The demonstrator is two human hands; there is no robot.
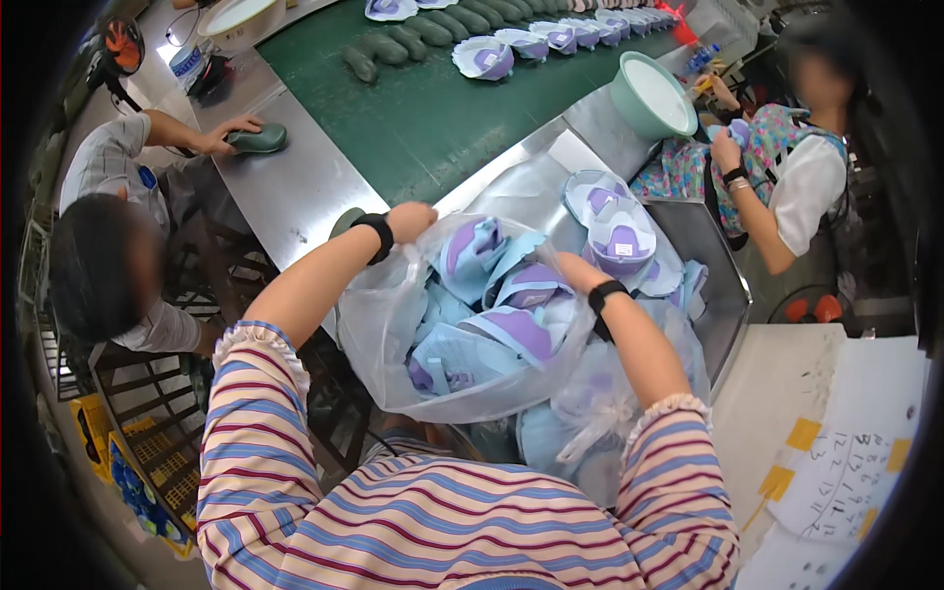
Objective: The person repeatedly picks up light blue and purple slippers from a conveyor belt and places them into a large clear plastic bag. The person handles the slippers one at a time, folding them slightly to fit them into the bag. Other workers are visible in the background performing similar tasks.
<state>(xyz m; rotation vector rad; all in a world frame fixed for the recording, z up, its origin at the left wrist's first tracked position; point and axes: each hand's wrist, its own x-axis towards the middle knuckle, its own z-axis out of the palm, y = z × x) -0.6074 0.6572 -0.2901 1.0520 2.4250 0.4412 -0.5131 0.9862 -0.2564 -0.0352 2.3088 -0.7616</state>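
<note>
My left hand (413,222) is closed at the far left rim of a clear plastic bag (379,369), gripping its edge. Inside the bag lies a loose heap of light blue and purple shoe uppers (472,346). My right hand (575,270) reaches in at the bag's right side, against the uppers; its fingers are hidden among them. Just beyond that hand, more shoe uppers (621,236) sit stacked on the metal tabletop, some with small white labels. A second, knotted plastic bag (600,413) with blue pieces stands under my right forearm.
A green conveyor belt (423,128) carries rows of dark green shoe lasts (408,41) and uppers (484,59). At left, a co-worker's hand rests on a last (258,139). A co-worker at right handles an upper beside a green basin (653,96). Papers (836,462) lie at lower right.
</note>
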